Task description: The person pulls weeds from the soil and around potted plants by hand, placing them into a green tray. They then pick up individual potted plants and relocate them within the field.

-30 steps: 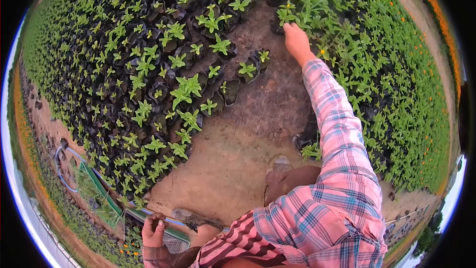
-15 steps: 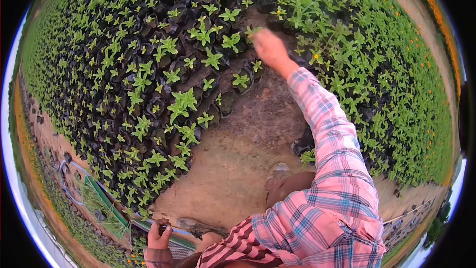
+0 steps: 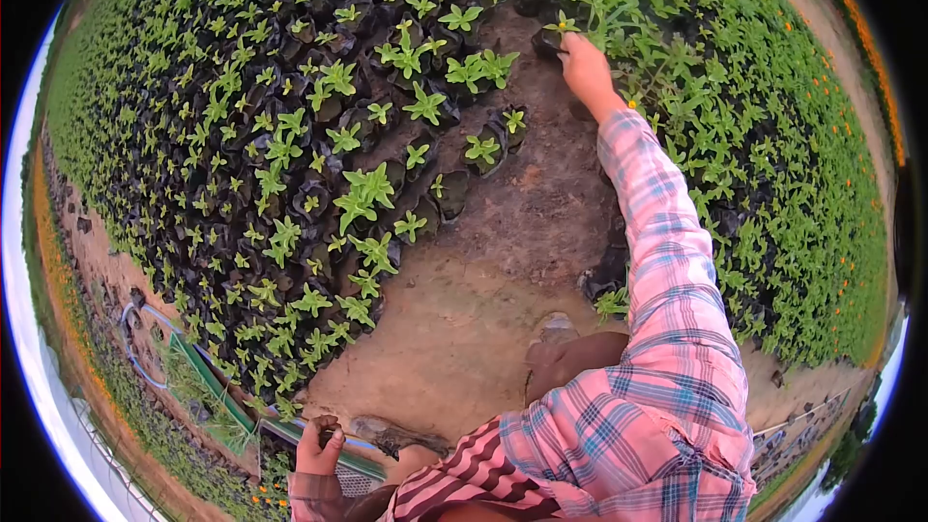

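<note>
My right hand (image 3: 588, 74) reaches far forward, its fingers closed on the edge of a black plastic seedling bag (image 3: 546, 44). A small green plant with a yellow flower (image 3: 562, 24) grows from that bag. To the left of this hand, several leafy seedlings (image 3: 482, 69) stand in black bags across a strip of bare soil (image 3: 527, 188). Low in the view, my left hand (image 3: 319, 447) is held near my body with the fingers curled together. Something dark shows at its fingertips, too small to name.
Dense rows of bagged seedlings (image 3: 203, 135) spread to the left, and taller leafy plants (image 3: 764, 164) fill the right. A green-edged tray (image 3: 215, 382) and a blue hose (image 3: 126, 333) lie at the lower left. My foot (image 3: 556, 329) rests on the dirt.
My right hand has moved right and slightly forward, from beside the seedlings to the black bag with the yellow flower, and now grips it. My left hand remains curled near my body.
</note>
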### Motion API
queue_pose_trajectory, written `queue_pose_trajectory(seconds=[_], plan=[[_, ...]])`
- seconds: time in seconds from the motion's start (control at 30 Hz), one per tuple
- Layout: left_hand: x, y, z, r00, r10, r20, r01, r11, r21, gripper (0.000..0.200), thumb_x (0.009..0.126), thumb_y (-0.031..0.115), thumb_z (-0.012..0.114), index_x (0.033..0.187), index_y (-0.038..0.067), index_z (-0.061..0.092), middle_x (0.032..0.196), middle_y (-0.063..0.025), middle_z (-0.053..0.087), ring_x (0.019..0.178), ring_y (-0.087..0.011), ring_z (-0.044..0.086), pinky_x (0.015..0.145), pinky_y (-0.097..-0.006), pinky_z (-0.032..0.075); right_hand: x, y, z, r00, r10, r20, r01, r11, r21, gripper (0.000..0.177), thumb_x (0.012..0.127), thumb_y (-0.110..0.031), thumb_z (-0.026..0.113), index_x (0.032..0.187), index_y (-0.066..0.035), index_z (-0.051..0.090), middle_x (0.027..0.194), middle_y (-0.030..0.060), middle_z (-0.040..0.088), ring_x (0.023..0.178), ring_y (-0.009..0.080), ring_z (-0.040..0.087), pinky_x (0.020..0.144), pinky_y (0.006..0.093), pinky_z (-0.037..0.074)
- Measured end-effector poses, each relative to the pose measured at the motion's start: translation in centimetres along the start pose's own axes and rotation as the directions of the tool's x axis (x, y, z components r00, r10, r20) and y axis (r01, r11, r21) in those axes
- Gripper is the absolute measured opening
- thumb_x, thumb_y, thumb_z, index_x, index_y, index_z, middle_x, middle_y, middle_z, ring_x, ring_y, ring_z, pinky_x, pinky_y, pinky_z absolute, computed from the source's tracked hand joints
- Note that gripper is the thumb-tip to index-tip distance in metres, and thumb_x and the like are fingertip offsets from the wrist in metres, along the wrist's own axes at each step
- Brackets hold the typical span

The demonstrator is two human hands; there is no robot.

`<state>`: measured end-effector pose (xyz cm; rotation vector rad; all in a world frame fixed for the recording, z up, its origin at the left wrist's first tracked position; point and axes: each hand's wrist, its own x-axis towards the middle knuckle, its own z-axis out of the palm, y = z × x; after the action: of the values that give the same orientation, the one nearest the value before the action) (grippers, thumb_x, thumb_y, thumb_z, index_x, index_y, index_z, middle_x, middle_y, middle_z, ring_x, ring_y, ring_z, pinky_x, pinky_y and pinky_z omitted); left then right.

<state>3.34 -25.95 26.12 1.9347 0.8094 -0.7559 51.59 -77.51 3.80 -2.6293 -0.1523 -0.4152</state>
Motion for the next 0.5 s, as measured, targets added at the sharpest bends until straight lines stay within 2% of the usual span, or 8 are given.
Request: queue_pose_trajectory(seconds=[0.1,0.23,0.3,0.33,0.37,0.43,0.47,0.5], plan=[[0.2,-0.3,0.1,1.0,0.0,0.002,0.0,1.0,0.02,0.036,0.087,0.023,0.064,0.11,-0.001,0.051,0.091,-0.0076,0.058,0.08,-0.0141,0.058,0.072,-0.0276,0.05,-0.4,-1.6,-2.3,1.0,-0.003,0.008,0.003,0.998,0.065,0.014,0.08,-0.008,0.06,0.09,-0.004,0.051,0.091,0.0162,0.058,0.083,0.039,0.057,0.071,0.0456,0.046],[0.5,-0.5,0.1,0.999,-0.006,0.033,0.007,1.0,-0.015,0.036,0.086,0.023,0.065,0.109,-0.001,0.051,0.091,-0.0071,0.058,0.08,-0.0133,0.057,0.072,-0.0275,0.049,1.3,-3.9,-3.7,0.987,-0.138,0.085,0.132,0.989,0.073,0.011,0.081,-0.004,0.052,0.092,-0.004,0.052,0.092,0.0164,0.058,0.085,0.0389,0.058,0.072,0.0455,0.046],[0.6,-0.6,-0.1,1.0,-0.002,0.028,0.002,1.0,-0.003,0.036,0.086,0.023,0.065,0.109,-0.001,0.051,0.091,-0.007,0.058,0.08,-0.0131,0.057,0.072,-0.0276,0.049,2.5,-4.5,-3.0,0.935,-0.337,0.106,0.336,0.941,0.025,0.016,0.081,-0.001,0.047,0.096,-0.004,0.053,0.094,0.0172,0.058,0.087,0.0383,0.058,0.074,0.0457,0.047],[0.7,-0.8,-0.1,1.0,0.011,0.026,-0.011,1.0,-0.015,0.035,0.086,0.023,0.065,0.109,-0.001,0.051,0.09,-0.0069,0.057,0.078,-0.0129,0.057,0.071,-0.0274,0.049,2.8,-3.7,-1.0,0.901,-0.433,0.012,0.433,0.899,-0.064,0.024,0.082,0.002,0.044,0.104,-0.004,0.053,0.098,0.0179,0.058,0.091,0.0381,0.058,0.076,0.0454,0.048],[0.9,-0.9,-0.2,0.999,0.025,0.025,-0.024,0.999,-0.027,0.035,0.086,0.022,0.064,0.108,-0.001,0.051,0.09,-0.0068,0.057,0.077,-0.0127,0.057,0.07,-0.0272,0.049,2.9,-3.6,-0.1,0.901,-0.433,0.004,0.432,0.899,-0.064,0.024,0.082,0.002,0.044,0.104,-0.004,0.053,0.098,0.0179,0.058,0.091,0.0381,0.058,0.076,0.0454,0.048],[1.0,-0.9,-0.1,0.999,0.044,0.028,-0.045,0.999,0.016,0.034,0.087,0.022,0.064,0.108,-0.001,0.051,0.089,-0.0067,0.057,0.076,-0.0126,0.057,0.07,-0.0268,0.048,3.0,-3.3,1.5,0.968,-0.187,0.166,0.198,0.979,-0.05,0.029,0.081,0.0,0.048,0.109,-0.005,0.051,0.103,0.0186,0.057,0.095,0.0383,0.057,0.079,0.0446,0.047],[0.9,-0.8,-0.2,0.998,0.057,0.033,-0.058,0.997,0.057,0.033,0.087,0.021,0.063,0.108,-0.001,0.051,0.088,-0.0066,0.057,0.075,-0.0124,0.057,0.069,-0.0265,0.048,2.7,-3.0,2.0,0.983,-0.149,0.112,0.148,0.989,0.021,0.033,0.08,-0.003,0.055,0.112,-0.005,0.05,0.105,0.0181,0.057,0.098,0.0383,0.056,0.08,0.0439,0.047],[0.7,-0.7,-0.2,0.998,0.055,0.024,-0.057,0.997,0.06,0.033,0.087,0.021,0.063,0.108,-0.001,0.051,0.088,-0.0066,0.057,0.075,-0.0124,0.057,0.069,-0.0265,0.048,2.6,-2.5,2.4,0.982,-0.152,0.109,0.149,0.988,0.029,0.033,0.08,-0.003,0.055,0.112,-0.005,0.05,0.105,0.0181,0.057,0.098,0.0383,0.056,0.08,0.0439,0.047]])
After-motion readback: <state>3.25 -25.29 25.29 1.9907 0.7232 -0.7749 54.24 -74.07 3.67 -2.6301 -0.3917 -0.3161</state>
